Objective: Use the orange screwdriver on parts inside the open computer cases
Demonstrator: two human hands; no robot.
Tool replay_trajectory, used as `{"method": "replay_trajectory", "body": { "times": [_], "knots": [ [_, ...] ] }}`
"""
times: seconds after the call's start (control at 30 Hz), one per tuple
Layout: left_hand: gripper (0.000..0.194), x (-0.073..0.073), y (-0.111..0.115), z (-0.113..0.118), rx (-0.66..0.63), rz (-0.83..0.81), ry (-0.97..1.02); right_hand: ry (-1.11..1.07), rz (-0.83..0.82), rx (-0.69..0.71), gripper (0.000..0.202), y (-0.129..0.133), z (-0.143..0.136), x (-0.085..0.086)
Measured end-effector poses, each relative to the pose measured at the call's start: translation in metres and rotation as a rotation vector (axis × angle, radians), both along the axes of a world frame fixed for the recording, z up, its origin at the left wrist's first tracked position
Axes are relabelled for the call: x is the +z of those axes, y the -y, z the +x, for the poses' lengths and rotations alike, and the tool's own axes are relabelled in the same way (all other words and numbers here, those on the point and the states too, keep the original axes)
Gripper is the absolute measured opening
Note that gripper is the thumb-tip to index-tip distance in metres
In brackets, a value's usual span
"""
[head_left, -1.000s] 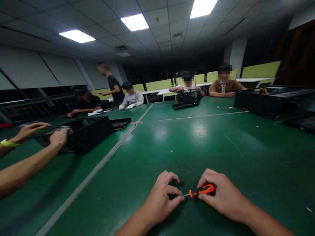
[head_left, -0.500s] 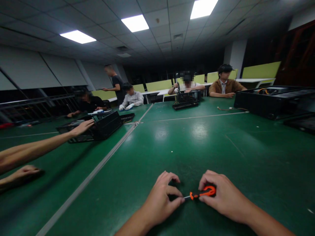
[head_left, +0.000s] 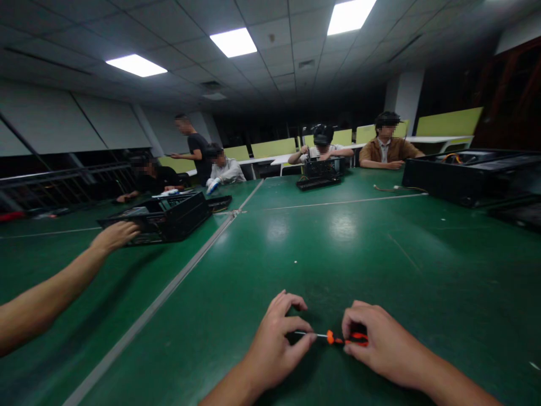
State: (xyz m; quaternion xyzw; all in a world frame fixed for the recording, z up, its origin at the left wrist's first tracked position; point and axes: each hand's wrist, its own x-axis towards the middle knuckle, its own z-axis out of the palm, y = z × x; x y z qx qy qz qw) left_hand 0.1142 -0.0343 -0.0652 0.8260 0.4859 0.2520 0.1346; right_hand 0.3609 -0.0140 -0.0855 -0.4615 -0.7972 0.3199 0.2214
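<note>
Low over the near part of the green table, my two hands share one screwdriver. Its handle is orange and black, and its thin metal shaft points left. My left hand pinches the shaft between thumb and forefinger, while its other fingers curl loosely above. The handle's right end lies in the grip of my right hand, between thumb and fingertips. Part of the handle is hidden by those fingers.
A co-worker's hand touches an open black computer case on the left. Another black case stands at the right, a thin cable beside it. Across the table, people sit, one behind a smaller black case.
The screwdriver has shifted and turned slightly in my fingers, showing more shaft at my left hand. The co-worker's arm on the left has drawn back along the case.
</note>
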Motion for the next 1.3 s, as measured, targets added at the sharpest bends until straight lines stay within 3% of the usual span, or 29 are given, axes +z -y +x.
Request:
{"method": "replay_trajectory", "body": {
  "times": [1.07,1.3],
  "knots": [
    [0.009,-0.001,-0.001,0.000,-0.005,-0.012,0.033,0.015,-0.010,0.016,0.014,0.001,0.000,0.009],
    [0.009,0.004,0.000,0.003,0.002,-0.015,0.021,0.007,0.002,0.026,0.014,0.000,0.000,0.009]
  ]
}}
